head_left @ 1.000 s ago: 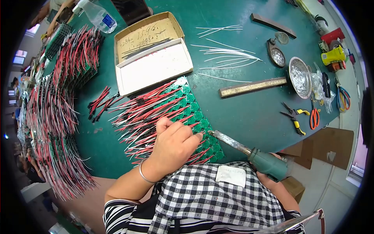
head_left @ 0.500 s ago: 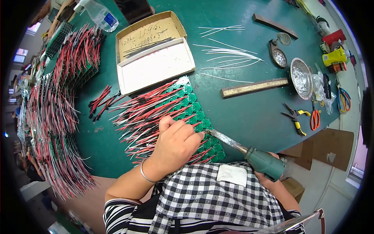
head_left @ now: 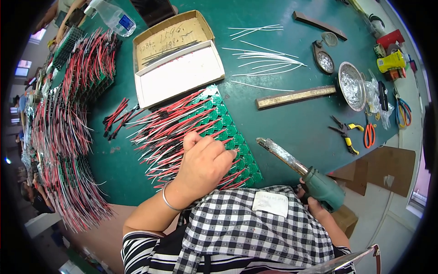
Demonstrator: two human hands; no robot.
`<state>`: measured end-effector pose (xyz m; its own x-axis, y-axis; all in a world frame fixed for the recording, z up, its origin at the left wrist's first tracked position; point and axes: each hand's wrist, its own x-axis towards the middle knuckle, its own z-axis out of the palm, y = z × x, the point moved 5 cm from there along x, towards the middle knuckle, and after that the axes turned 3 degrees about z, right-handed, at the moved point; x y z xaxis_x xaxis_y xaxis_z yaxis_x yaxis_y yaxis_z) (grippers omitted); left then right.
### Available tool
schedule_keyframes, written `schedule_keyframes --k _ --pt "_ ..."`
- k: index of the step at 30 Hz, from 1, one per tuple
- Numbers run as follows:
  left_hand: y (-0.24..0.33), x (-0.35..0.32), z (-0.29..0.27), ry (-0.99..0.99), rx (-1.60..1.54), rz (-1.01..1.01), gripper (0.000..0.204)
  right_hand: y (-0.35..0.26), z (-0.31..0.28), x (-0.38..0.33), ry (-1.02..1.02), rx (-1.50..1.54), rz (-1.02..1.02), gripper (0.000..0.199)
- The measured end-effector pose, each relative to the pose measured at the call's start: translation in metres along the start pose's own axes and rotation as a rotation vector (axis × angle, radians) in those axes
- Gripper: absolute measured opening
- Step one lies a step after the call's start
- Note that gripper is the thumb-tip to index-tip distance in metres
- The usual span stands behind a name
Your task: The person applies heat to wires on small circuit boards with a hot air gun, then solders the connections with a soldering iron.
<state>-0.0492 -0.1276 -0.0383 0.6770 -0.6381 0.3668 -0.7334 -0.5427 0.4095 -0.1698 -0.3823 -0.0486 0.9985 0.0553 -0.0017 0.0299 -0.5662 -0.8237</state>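
My left hand rests, fingers curled, on a green panel of round circuit boards with several red and white wires fanned out to its left. The fingertips press on the wires near the panel's lower part. My right hand, mostly hidden behind my checked sleeve, grips the green handle of a soldering iron. Its crusted tip hovers just right of the panel, clear of the boards.
An open cardboard box lies behind the panel, with loose white wires and a metal bar to the right. Solder dishes, cutters, and scissors sit at the right edge. Stacks of wired boards fill the left side.
The soldering iron's tip has drawn back to the right, off the green panel. My left hand has shifted slightly on the wires.
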Motion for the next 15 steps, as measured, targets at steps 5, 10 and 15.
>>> schedule_keyframes --k 5,10,15 --pt "0.002 0.001 -0.002 0.010 0.034 -0.006 0.014 0.001 -0.006 -0.016 -0.045 -0.049 0.011 0.020" --pt "0.004 0.003 -0.003 0.031 0.047 -0.003 0.014 0.000 -0.006 -0.025 -0.037 -0.124 0.000 0.022" --pt "0.019 -0.002 -0.003 0.033 0.088 0.042 0.014 -0.015 -0.007 -0.008 -0.092 -0.179 -0.078 0.022"
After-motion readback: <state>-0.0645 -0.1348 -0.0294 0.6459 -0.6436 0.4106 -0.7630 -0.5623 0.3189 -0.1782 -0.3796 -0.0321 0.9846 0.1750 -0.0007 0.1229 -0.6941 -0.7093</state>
